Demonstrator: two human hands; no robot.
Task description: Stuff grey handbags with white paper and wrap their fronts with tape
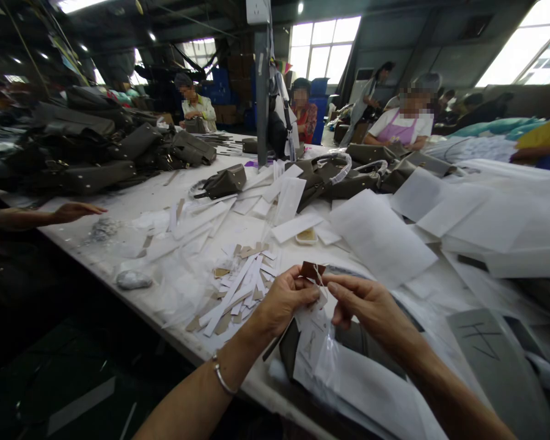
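Observation:
Near the table's front edge, my left hand point(288, 299) is closed on a small brown hang tag point(312, 271) that has a pale string point(319, 276) looped at it. Just to the right, my right hand point(362, 300) pinches at the string, its fingertips close to the tag. Below both hands lies a dark olive handbag point(289, 345), partly covered by white paper and clear plastic wrap point(330, 360). White tags or cards hang under my left fingers; their details are blurred.
Cut strips of white and tan card point(242, 293) lie left of my hands. White sheets point(385, 235) spread to the right. Dark bags point(105, 153) pile at the back left. A co-worker's hand point(76, 212) reaches in from the left. A post point(262, 91) rises mid-table.

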